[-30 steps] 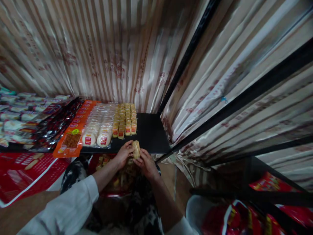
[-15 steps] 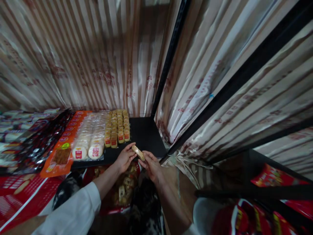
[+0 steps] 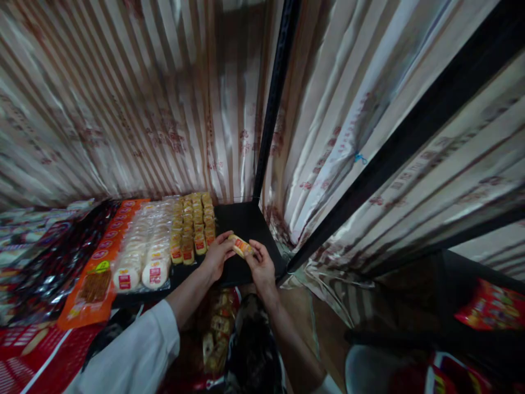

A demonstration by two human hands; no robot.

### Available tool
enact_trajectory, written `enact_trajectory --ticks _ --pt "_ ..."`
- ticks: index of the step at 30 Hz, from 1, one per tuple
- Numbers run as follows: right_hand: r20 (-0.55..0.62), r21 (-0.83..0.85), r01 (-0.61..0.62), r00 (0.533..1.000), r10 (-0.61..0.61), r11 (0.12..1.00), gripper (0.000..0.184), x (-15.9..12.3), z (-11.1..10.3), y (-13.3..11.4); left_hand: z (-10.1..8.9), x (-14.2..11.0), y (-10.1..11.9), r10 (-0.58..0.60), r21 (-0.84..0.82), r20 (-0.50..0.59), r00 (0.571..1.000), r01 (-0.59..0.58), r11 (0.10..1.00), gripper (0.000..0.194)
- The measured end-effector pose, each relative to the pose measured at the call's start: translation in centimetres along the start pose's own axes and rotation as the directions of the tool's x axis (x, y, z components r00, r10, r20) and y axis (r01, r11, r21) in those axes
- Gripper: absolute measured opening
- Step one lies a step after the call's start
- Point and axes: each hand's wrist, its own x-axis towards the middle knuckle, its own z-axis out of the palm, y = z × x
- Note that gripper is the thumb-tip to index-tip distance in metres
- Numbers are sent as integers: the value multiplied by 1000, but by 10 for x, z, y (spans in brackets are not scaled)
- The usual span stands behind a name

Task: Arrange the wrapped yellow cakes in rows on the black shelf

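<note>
Between my two hands is a small yellow wrapped snack point(image 3: 241, 245) with a red label facing up. My left hand point(image 3: 219, 255) pinches its left end, and my right hand point(image 3: 261, 268) grips its right end. It is held above the black shelf point(image 3: 241, 216). Just left of my hands, rows of similar yellow wrapped snacks point(image 3: 187, 247) stand on the shelf. Below my forearms, an open red bag point(image 3: 217, 328) holds more of these snacks, partly hidden by my arm.
Packs of round white crackers point(image 3: 155, 272), an orange snack bag point(image 3: 87, 290) and dark shiny packets point(image 3: 53, 262) line the shelf leftward. A red basket point(image 3: 53, 355) is at lower left. Black posts point(image 3: 273, 109) frame the corner before striped curtains. A red packet point(image 3: 494, 306) lies at right.
The held snack has turned so its red label now shows. Both hands are slightly farther over the shelf, and the view has shifted a little.
</note>
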Motion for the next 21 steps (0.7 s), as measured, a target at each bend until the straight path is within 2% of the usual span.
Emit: enact_trajectory --ticks 2,4,7,10,13,15,17,19,21 --pt "-55 74 -23 998 27 997 44 10 5 0 2 7 1 22 1 -43 999 -22 1000 32" --pt "-100 185 -94 988 114 978 47 19 9 3 4 11 -1 27 -32 -63 998 -30 999 31" --pt "-23 346 -289 949 315 893 39 32 18 11 9 17 -10 20 -122 -117 993 -34 992 27" --pt "1 363 -362 922 388 859 34 45 28 19 15 27 -19 40 -163 -215 976 -77 984 28" --pt "-60 342 -304 937 344 889 35 66 40 20 20 39 -23 56 -125 -275 960 -93 988 24" --pt "-93 309 -248 953 289 918 35 82 46 18 24 44 -20 13 -106 -284 959 -45 993 24" --pt "-121 228 -188 968 219 955 34 100 52 16 27 46 -16 -54 -119 -276 960 21 993 34" --pt "-122 130 -137 981 153 982 31 115 58 16 31 47 -12 -91 -146 -277 956 52 988 42" --pt "-91 69 -91 991 97 993 30 129 63 17 35 49 -8 -88 -177 -289 953 37 984 37"
